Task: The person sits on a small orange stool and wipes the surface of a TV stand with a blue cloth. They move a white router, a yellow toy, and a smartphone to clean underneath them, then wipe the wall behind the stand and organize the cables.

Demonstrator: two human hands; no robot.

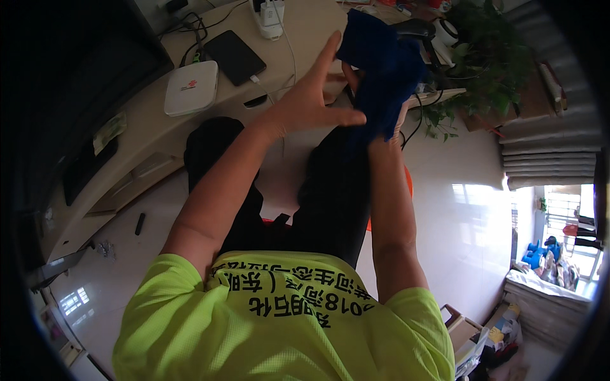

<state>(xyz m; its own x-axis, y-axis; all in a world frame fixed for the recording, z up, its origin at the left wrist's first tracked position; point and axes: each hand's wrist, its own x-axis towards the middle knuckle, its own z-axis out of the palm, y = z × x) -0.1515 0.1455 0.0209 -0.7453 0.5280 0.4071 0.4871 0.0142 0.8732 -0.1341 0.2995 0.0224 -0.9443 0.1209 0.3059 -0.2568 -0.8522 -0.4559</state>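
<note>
A dark blue cloth (386,71) hangs in folds above my right thigh, at the edge of the desk. My right hand (400,121) is mostly hidden behind the cloth, which drapes over it; a few fingertips show at the cloth's left side. My left hand (319,95) is just left of the cloth with thumb and fingers spread apart, the thumb tip close to the cloth's lower part. Whether the left fingertips touch the cloth cannot be told.
On the desk (233,102) are a white router box (192,88), a black tablet (235,57) with a white cable, and a power strip (269,21). A black hair dryer (417,29) and a leafy plant (495,62) are at the right, with a dark cord hanging down.
</note>
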